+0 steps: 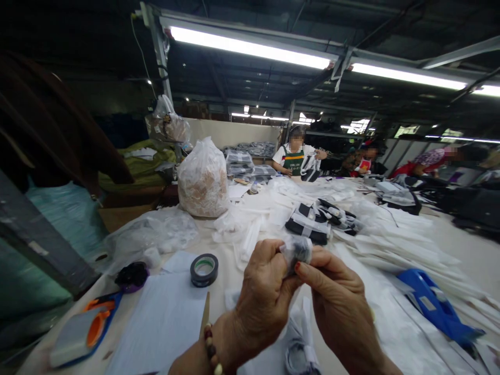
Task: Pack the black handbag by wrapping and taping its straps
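Observation:
My left hand (264, 291) and my right hand (336, 298) meet above the table, both pinched on a small clear plastic bag with a dark item inside (297, 250). A bead bracelet (212, 348) circles my left wrist. Directly below my hands lies a bagged white cable (297, 350). A roll of dark tape (203, 270) sits on the table left of my left hand. Beyond my hands lies a pile of black-and-white bagged items (317, 221).
A big clear bag of tan material (203, 179) stands at the back left. Orange-handled scissors and a grey block (84, 330) lie at the near left, a blue plastic tool (433, 307) at the right. White paper strips (394, 250) cover the table. Other people work at the far end.

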{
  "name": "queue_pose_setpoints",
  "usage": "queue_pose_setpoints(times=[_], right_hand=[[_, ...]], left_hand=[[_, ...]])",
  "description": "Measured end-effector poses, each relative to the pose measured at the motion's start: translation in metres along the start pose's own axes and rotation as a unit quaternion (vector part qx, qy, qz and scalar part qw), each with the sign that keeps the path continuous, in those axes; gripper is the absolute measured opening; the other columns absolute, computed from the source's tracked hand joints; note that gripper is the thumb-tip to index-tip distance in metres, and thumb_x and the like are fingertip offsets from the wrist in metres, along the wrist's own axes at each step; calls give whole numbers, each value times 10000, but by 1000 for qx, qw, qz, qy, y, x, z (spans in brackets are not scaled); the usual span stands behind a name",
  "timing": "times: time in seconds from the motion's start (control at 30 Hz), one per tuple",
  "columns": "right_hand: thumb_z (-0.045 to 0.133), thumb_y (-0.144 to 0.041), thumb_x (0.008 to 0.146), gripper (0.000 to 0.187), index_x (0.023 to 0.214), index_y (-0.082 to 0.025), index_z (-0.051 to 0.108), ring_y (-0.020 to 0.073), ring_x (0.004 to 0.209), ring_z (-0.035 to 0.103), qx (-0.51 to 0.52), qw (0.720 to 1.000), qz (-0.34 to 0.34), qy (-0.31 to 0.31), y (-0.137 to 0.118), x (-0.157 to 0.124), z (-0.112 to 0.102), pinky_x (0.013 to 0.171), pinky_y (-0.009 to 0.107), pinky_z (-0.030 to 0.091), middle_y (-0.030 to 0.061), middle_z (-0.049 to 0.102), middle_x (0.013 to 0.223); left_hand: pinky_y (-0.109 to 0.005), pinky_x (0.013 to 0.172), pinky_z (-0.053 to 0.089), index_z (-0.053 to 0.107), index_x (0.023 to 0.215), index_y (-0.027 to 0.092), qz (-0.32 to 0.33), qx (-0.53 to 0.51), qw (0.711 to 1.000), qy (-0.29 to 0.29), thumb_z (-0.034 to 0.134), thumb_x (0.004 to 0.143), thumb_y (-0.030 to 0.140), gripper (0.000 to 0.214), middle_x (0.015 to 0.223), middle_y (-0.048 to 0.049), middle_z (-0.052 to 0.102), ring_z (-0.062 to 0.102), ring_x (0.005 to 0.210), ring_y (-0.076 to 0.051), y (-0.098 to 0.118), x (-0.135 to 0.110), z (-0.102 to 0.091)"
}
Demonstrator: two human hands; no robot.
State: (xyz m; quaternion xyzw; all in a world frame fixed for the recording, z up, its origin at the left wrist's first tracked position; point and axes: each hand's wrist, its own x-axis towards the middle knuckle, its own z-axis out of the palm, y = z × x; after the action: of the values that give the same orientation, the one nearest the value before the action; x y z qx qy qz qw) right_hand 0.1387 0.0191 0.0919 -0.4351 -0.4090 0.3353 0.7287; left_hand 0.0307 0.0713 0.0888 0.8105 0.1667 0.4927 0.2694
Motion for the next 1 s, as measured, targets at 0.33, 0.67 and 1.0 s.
queue_pose_setpoints(times=[0.33, 0.67, 1.0], right_hand=[[524, -183, 791, 420, 1200, -266, 481, 162, 814, 565, -448, 849, -162, -229, -22, -3, -37, 739, 282, 459, 59, 587, 1022], [613, -196, 734, 124, 836, -260, 642, 122, 691, 534, -411, 836, -3, -363, -21, 5, -34, 616, 209, 416, -14, 562, 780], [670, -303, 667, 95, 690, -212, 684, 182, 802, 490, -164, 956, 130, -205, 19, 1, -31, 750, 314, 389, 2, 529, 749]], left_hand=[[-312, 722, 365, 568, 869, 140, -9, 172, 938, -301, 544, 768, 115, 107, 903, -70, 546, 469, 822, -189, -11, 5, -18], [-262, 605, 328, 546, 640, 145, 69, 171, 867, -463, 578, 650, 9, 140, 743, -42, 536, 471, 707, -158, -2, 17, -29], [-296, 728, 362, 568, 792, 164, 141, 222, 906, -330, 453, 738, 12, 199, 845, -55, 548, 478, 820, -183, 7, 37, -37]])
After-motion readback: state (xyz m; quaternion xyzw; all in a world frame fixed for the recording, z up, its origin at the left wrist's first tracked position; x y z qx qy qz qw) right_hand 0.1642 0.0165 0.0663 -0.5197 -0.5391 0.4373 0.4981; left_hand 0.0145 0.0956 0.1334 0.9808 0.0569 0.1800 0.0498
